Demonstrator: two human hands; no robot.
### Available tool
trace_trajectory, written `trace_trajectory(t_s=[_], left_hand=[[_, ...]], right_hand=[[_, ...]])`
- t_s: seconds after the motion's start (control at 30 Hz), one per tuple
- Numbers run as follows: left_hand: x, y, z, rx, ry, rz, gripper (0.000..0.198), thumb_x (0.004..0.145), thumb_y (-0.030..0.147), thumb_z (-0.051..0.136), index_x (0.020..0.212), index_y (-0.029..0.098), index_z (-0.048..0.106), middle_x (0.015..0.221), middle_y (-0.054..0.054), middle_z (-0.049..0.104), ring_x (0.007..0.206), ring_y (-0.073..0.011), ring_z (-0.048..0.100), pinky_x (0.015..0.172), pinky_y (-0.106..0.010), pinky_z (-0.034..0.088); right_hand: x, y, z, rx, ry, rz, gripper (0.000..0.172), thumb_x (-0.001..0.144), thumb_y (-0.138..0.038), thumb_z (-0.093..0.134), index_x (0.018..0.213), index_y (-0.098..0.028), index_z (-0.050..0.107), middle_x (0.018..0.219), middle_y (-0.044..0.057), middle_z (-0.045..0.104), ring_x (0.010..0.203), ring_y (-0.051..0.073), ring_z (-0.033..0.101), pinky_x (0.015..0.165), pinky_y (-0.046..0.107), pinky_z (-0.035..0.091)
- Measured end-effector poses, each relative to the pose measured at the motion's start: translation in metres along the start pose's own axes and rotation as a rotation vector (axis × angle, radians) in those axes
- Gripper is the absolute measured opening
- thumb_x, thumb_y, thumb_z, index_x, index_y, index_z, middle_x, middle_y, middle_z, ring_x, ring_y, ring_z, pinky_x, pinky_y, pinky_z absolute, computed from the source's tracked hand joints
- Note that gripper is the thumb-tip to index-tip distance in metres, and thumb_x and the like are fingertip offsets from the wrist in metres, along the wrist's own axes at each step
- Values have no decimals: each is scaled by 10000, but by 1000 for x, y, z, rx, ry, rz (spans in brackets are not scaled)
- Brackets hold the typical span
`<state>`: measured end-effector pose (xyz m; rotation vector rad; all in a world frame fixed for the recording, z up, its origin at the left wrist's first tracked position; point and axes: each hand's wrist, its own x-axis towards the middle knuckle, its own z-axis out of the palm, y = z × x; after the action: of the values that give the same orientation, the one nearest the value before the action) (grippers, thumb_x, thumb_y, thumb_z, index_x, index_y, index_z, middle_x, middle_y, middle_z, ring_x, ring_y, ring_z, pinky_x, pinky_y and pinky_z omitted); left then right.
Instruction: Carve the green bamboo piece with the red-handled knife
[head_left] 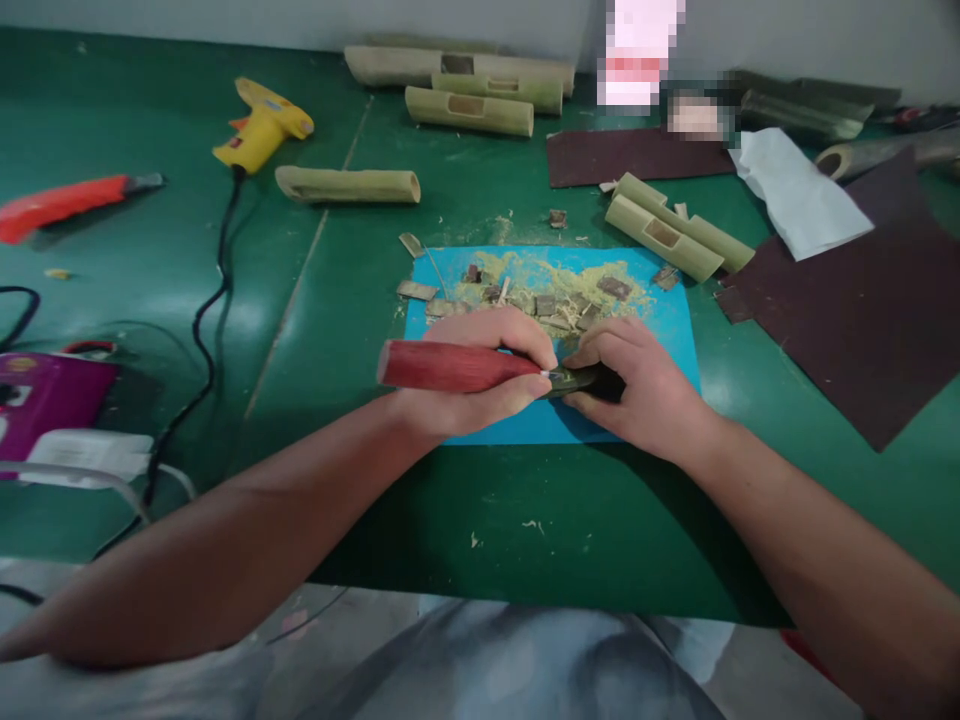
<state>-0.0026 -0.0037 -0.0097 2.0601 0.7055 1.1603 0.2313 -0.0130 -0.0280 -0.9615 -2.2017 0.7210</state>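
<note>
My left hand point(504, 330) is closed around a carving tool with a red wooden handle point(457, 367). The handle points left, and its tip end meets a dark green bamboo piece point(574, 380); the blade barely shows. My right hand point(637, 375) grips that bamboo piece from the right and covers much of it. Both hands are over a blue mat point(495, 432), close together at its middle. On the mat behind them lie pale shavings point(562, 270) and several small brown bamboo chips point(615, 288).
Cut bamboo tubes point(469, 112) lie at the back, with another tube point(349, 186) further left. Two notched tubes point(664, 232) sit right of the mat, near brown sheets point(855, 310) and white paper point(802, 190). A yellow glue gun point(262, 130), its cord and an orange-handled tool point(67, 205) occupy the left.
</note>
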Motion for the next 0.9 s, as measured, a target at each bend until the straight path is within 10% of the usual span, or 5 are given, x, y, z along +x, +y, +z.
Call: trace_trajectory(t_s=[0.9], left_hand=[[2,16,9,185,-33,145,101,822,188,770,886,253,729,873,-9,807,718,-163,759,632,-263,615]], right_hand=[[-2,1,1,34,7,-21,123,897,-265,715,968,-236,619,985,58,671,952,246,627,865,428,463]])
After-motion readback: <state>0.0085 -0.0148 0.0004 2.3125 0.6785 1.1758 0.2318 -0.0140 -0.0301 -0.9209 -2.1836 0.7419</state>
